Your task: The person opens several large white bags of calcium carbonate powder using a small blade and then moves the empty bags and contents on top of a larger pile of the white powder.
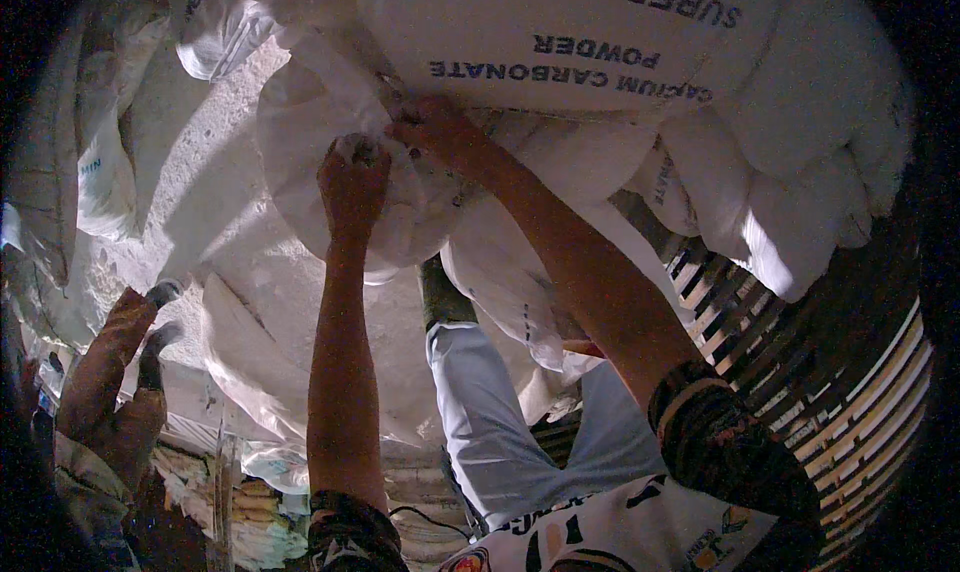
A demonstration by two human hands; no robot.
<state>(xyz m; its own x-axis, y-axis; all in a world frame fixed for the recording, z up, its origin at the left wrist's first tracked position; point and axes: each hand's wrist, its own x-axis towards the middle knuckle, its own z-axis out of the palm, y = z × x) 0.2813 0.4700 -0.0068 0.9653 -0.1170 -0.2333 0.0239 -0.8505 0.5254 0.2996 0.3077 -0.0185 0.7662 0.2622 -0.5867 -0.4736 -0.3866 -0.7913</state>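
Observation:
A filled white woven sack (360, 227) stands upright before me, its gathered top under my hands. My left hand (352, 174) is closed on the sack's gathered neck. Just to its right, my right hand (431, 133) has its fingers bent close to the same neck, against the edge of a large printed sack (570, 17) lying beyond. Shadow hides what its fingertips touch, and whether they pinch the cloth.
White powder (217, 129) lies spilled at the left between sacks. More filled sacks (795, 144) are piled at the right, above stacked wooden slats (862, 429). Another person's legs (120, 392) are at the lower left.

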